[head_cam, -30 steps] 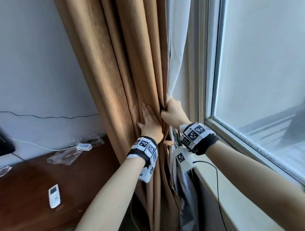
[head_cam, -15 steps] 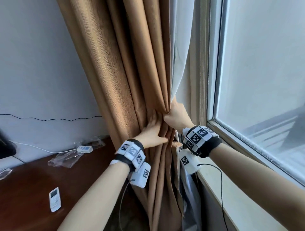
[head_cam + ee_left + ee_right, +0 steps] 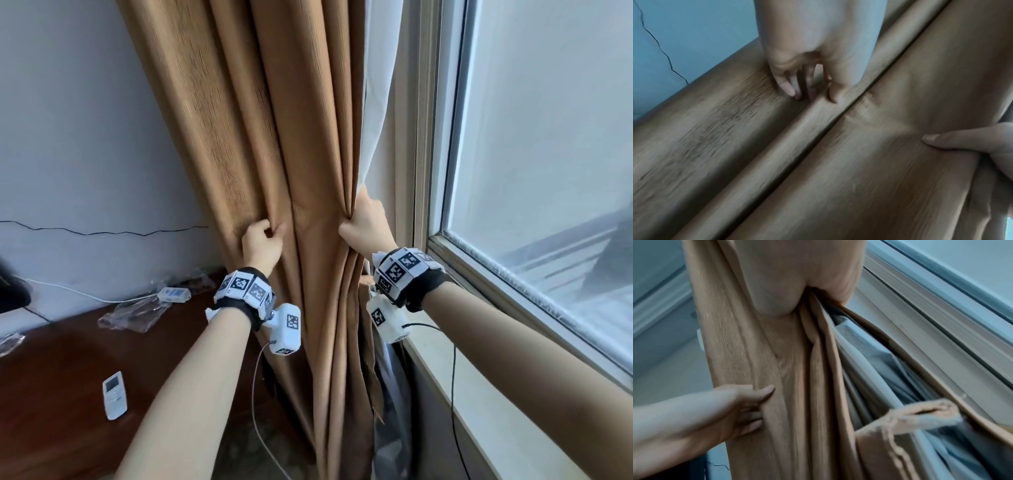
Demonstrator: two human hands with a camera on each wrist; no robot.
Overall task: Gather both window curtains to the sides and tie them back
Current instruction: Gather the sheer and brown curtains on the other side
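Observation:
The brown curtain [image 3: 274, 137] hangs in gathered folds left of the window. My right hand [image 3: 363, 224] grips the bunched right edge of the folds, with the pale lining [image 3: 869, 369] behind it. A hand's width to the left, my left hand [image 3: 263, 240] has its fingers curled. Its fingertips [image 3: 789, 91] dig into a groove and the thumb sits on the ridge, pinching a fold. A frayed brown strip [image 3: 920, 413] hangs loose beside the bundle under my right wrist. The second curtain is out of view.
The window pane [image 3: 548, 137] and pale sill [image 3: 479, 394] run along the right. At lower left stands a dark wooden desk [image 3: 51, 377] with a white remote [image 3: 114, 395], crumpled plastic bags [image 3: 130, 311] and a white adapter [image 3: 174, 294]. A thin cable crosses the wall.
My left hand has slid left, away from the right hand, and gone from lying flat on the curtain to curling on a fold. The right hand keeps its grip.

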